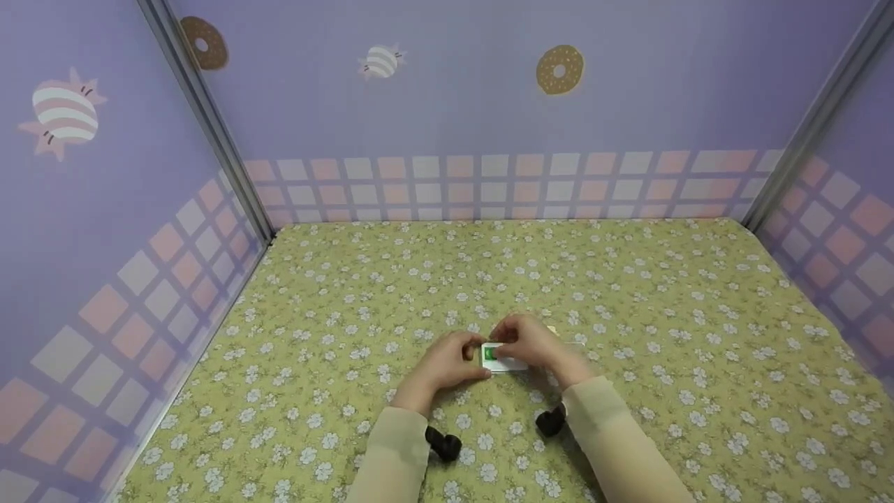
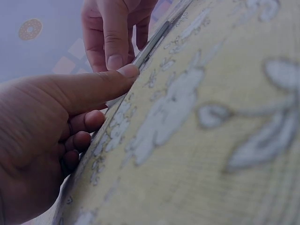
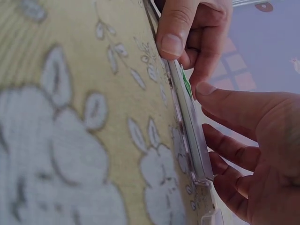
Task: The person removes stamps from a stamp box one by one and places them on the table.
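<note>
A small flat white rectangular case (image 1: 504, 365) with clear plastic edges and a green patch lies on the cloth between the hands. My left hand (image 1: 447, 360) grips its left end, thumb at the near corner and fingers at the far side. Over the case's right part is my right hand (image 1: 534, 342), its thumb beside the green patch (image 1: 490, 353) and its fingers bent over the top. In the right wrist view, the right fingertips (image 3: 206, 136) lie along the case's upper face (image 3: 187, 117). Whether they pinch anything is hidden.
A pale yellowish thing (image 1: 552, 329) shows partly behind the right hand, and a clear plastic edge (image 1: 576, 344) juts out to its right. A floral cloth (image 1: 349, 293) covers the table, with purple walls (image 1: 461, 105) on three sides. Each wrist carries a black camera mount (image 1: 444, 444).
</note>
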A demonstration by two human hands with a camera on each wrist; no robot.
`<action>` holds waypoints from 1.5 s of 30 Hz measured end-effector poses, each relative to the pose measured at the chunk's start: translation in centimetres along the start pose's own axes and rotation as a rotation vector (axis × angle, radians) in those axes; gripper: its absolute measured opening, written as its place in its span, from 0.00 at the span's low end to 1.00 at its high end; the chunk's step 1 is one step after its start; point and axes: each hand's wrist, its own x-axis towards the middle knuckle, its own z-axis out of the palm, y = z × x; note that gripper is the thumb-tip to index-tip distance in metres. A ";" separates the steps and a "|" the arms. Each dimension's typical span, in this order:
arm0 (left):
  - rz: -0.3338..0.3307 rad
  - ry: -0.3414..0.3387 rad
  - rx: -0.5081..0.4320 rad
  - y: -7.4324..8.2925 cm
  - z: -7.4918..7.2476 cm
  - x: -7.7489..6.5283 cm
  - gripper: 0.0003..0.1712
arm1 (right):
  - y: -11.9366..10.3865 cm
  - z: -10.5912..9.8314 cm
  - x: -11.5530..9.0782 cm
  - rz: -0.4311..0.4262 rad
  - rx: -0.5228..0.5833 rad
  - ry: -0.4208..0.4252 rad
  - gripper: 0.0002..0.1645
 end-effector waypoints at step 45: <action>-0.019 0.023 0.018 0.2 0.1 -0.2 0.32 | -0.3 0.6 0.1 0.040 -0.054 0.040 0.10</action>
